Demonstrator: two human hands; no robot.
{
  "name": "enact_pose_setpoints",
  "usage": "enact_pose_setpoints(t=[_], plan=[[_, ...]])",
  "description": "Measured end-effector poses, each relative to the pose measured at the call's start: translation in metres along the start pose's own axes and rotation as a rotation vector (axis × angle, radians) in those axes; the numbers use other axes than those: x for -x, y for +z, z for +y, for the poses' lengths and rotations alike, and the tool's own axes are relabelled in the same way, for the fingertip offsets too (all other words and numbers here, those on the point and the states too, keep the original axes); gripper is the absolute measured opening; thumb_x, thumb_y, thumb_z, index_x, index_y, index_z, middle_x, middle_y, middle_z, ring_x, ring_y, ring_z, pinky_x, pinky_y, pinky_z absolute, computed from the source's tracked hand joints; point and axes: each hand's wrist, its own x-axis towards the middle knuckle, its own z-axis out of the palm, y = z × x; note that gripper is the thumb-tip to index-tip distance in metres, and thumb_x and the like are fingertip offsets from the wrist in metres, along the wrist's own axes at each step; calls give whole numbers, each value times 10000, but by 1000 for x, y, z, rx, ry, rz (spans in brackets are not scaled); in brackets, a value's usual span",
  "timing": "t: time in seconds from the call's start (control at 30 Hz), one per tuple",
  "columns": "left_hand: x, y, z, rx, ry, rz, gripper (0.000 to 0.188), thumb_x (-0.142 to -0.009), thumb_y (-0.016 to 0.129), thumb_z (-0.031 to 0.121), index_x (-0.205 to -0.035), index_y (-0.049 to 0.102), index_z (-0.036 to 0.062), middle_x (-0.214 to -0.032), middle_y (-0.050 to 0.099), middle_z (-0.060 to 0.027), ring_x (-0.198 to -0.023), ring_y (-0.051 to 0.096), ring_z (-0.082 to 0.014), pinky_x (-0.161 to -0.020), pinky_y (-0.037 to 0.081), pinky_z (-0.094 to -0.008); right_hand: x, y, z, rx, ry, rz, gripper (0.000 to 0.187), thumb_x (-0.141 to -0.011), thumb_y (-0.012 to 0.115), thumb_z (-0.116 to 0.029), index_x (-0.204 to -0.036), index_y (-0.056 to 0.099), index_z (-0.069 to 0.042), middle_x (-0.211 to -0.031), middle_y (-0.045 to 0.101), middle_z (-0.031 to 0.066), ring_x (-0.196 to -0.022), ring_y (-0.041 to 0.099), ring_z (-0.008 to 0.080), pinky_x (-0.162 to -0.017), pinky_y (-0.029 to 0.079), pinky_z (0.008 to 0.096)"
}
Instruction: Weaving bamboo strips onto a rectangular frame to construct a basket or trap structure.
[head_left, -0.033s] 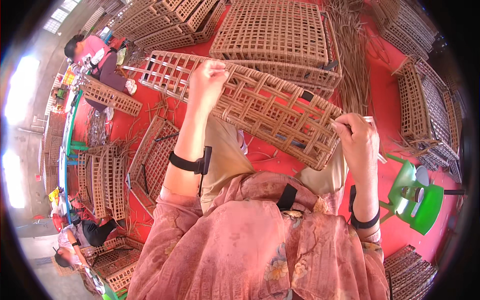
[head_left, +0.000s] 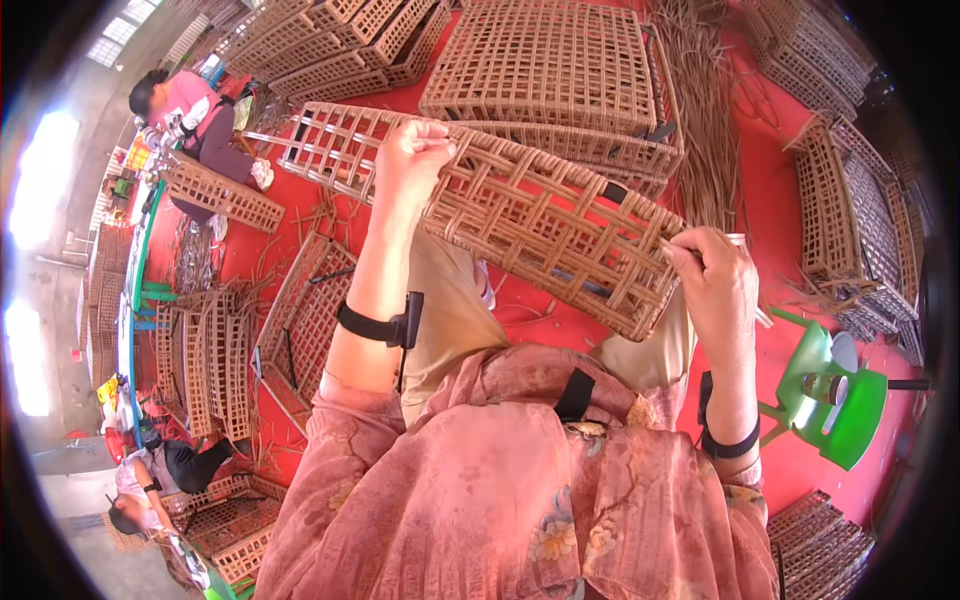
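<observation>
A long brown woven wicker basket lies tilted across my lap, its open-grid side facing up and its far left end showing bare, shiny frame rods. My left hand is over the upper rim, thumb and fingers pinched together at the weave. Whatever lies between those fingertips is too small to make out. At the right end of the basket, my right hand grips the corner edge between thumb and bent fingers. A black tab sits on the rim between the two hands.
Stacked wicker baskets stand just ahead, beside a bundle of loose strands. A green plastic chair holding a jar is at my right. Another basket lies left. Two people work farther left.
</observation>
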Motion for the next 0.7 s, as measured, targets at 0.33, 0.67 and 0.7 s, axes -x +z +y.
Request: enact_pose_setpoints(t=[0.33,0.67,0.7], plan=[[-11,-17,-14,-138,188,183,112,-831,694,55,-941,707,40,-886,721,-78,-785,680,-174,-744,529,-306,7,-22,-8,138,-40,-63,114,-853,700,-138,-925,674,-53,-901,673,118,-790,659,326,-688,504,408],[0,-21,-16,-809,449,228,77,-880,656,151,-929,714,139,-897,631,-102,-864,658,-317,-749,512,-430,-3,-13,-3,-32,63,-94,99,-841,706,-106,-898,675,-31,-857,669,132,-761,649,330,-674,500,404],[-1,-21,-16,-782,432,230,80,-886,646,153,-937,705,132,-907,631,-110,-856,657,-326,-753,510,-437,-3,-10,-3,-24,15,-94,99,-841,706,-106,-898,675,-31,-857,669,132,-761,649,330,-674,500,404]])
